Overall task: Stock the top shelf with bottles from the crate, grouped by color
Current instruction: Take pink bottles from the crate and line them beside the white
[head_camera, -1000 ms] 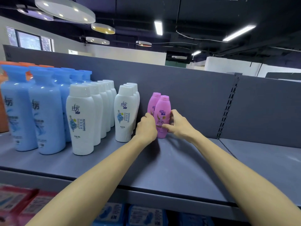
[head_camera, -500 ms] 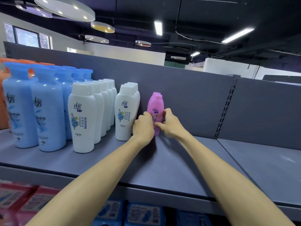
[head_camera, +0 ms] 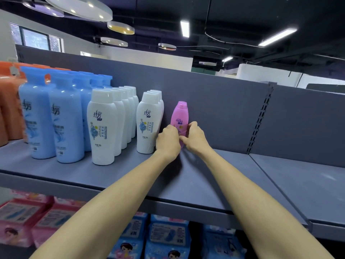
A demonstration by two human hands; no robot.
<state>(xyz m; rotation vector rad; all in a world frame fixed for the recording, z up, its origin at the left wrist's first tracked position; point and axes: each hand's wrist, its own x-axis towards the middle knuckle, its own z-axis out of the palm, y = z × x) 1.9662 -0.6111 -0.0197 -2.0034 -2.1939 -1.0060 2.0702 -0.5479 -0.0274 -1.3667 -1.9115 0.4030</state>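
Observation:
A small pink bottle [head_camera: 179,116] stands upright near the back panel of the grey top shelf [head_camera: 196,176], just right of the white bottles [head_camera: 147,124]. A second pink bottle behind it is almost wholly hidden. My left hand [head_camera: 168,141] grips the front pink bottle's lower left side. My right hand [head_camera: 194,137] grips its lower right side, thumb across the front. Rows of white bottles [head_camera: 104,128], blue bottles [head_camera: 65,116] and orange bottles [head_camera: 9,109] fill the shelf to the left. The crate is out of view.
The shelf right of the pink bottles is bare up to the slotted upright [head_camera: 259,120], and another bare shelf section [head_camera: 302,180] lies beyond it. Pink packs [head_camera: 24,219] and blue packs [head_camera: 168,238] sit on the shelf below.
Both hands have slid the front pink bottle back and left, lining it up in front of the rear pink one. The camera has shifted slightly.

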